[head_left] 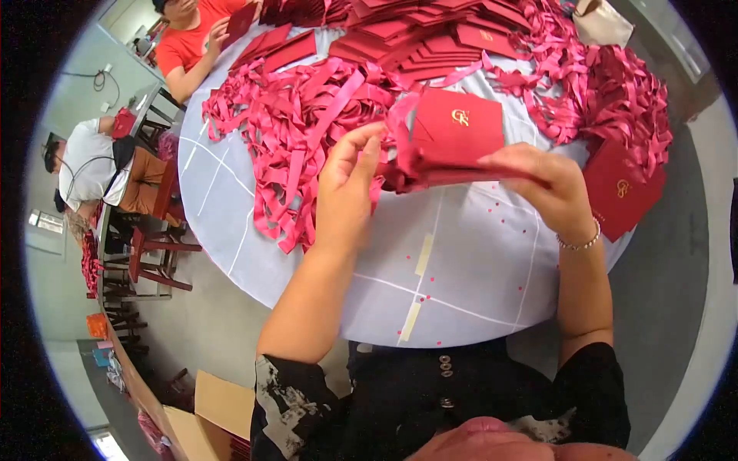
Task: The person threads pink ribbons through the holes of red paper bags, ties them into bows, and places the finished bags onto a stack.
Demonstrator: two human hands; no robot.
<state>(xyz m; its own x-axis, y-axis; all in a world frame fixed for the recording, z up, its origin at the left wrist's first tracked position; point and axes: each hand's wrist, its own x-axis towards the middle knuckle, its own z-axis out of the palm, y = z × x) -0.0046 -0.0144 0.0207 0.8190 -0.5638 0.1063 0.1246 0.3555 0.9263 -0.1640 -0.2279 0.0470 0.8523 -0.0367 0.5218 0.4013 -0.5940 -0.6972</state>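
Note:
A dark red card envelope [453,175], seen nearly edge-on, is held up over the table between my hands. My right hand [542,184] pinches its right end, thumb on top. At the left end, my left hand [350,180] has its fingers closed on a pink satin ribbon [401,127] that loops down beside the envelope. Just behind it shows another red envelope [469,123] with a gold monogram. To the left of my left hand spreads a large heap of pink ribbons [288,127].
Stacks of red envelopes [411,38] cover the far side of the round, pale-covered table [477,300]. More ribbons [626,100] and a monogrammed envelope [623,188] lie at the right edge. A person in red [184,50] works across the table; a cardboard box [219,403] stands lower left.

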